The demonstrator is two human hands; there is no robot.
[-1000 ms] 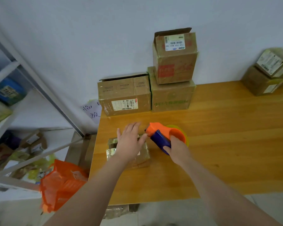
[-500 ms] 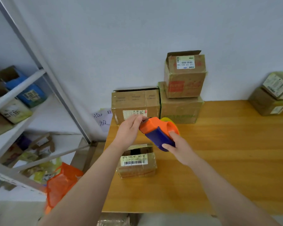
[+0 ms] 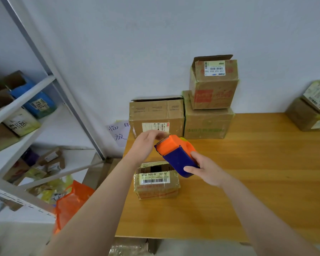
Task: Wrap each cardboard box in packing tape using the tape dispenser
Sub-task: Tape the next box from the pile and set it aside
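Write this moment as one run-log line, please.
right hand: holds tape dispenser | left hand: at its cutter end | small box: on table, untouched

A metal shelf rack [image 3: 22,101] is standing left of the wooden surface [image 3: 266,172], an orange bag [image 3: 72,202] is slumping beside it, and a handwritten paper note [image 3: 118,133] is hanging on the white wall [image 3: 155,43].

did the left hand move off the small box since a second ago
Yes. The left hand lifted off the small box, up to the orange front of the tape dispenser, clear of the box.
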